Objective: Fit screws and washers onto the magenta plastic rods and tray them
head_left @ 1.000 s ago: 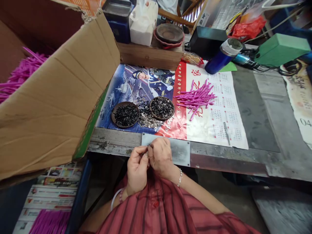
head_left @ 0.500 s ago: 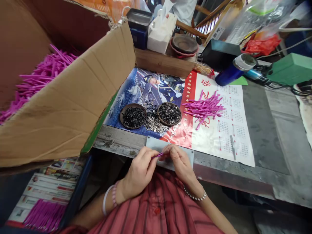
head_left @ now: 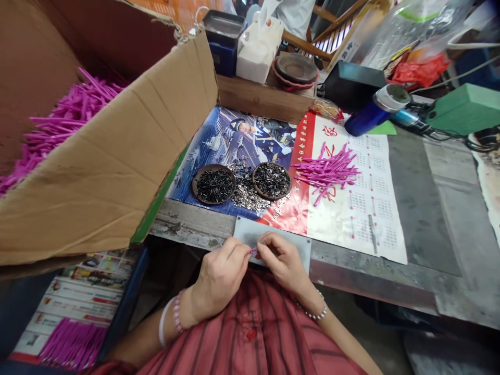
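Observation:
My left hand (head_left: 223,275) is closed in a pinch around a thin purple plastic stick (head_left: 253,250), with most of its length hidden in the palm. At the stick's exposed end, the thumb and fingertips of my right hand (head_left: 287,264) are pinched together; any small part there is too tiny to make out. Both hands are over a light grey plate (head_left: 244,229) at the bench edge. Beyond them stand two round dishes, the left dish (head_left: 214,202) and the right dish (head_left: 272,199), full of small dark metal pieces. Small metal rings (head_left: 248,197) lie scattered between them.
Purple sticks (head_left: 330,169) are heaped on a calendar sheet (head_left: 385,208), near a slim grey tool (head_left: 373,233). A big cardboard box (head_left: 164,140) on the left holds more sticks; others (head_left: 72,344) lie in rows below. A blue thermos (head_left: 369,115) lies at the back right.
My right hand has curled its fingers and come in onto the end of the purple stick. My left hand has shifted slightly left and tilted, still holding the stick.

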{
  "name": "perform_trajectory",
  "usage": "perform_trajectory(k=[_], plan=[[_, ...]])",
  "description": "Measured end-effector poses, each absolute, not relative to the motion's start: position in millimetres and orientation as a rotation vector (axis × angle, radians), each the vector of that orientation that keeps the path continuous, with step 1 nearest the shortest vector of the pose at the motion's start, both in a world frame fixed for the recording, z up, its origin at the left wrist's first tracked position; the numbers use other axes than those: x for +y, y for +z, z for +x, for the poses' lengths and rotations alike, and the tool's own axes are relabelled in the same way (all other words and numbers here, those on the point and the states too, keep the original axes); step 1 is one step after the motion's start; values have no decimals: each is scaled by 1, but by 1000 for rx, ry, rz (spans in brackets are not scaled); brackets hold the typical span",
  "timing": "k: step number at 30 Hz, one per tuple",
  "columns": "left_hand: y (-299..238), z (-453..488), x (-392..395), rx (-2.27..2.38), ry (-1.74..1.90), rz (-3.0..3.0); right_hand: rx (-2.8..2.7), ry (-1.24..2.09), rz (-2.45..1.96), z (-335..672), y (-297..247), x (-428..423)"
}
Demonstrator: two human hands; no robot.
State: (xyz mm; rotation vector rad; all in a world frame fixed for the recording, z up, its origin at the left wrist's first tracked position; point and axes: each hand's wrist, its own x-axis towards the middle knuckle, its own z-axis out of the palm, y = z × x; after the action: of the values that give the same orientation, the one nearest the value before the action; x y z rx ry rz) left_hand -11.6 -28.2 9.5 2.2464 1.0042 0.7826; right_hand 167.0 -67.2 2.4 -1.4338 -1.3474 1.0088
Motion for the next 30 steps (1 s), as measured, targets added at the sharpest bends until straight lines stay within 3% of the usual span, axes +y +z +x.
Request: perform_trajectory(k=[15, 24, 30], plan=[[3, -17, -31, 915, 814, 2288, -1517, 865, -1502, 165, 5, -68], [10, -37, -31, 1016, 442, 1225, -1110, 1341, -1488, 162, -2, -65], [1, -55, -44, 987, 533, 845, -999, 1490, -1409, 148, 0, -67]])
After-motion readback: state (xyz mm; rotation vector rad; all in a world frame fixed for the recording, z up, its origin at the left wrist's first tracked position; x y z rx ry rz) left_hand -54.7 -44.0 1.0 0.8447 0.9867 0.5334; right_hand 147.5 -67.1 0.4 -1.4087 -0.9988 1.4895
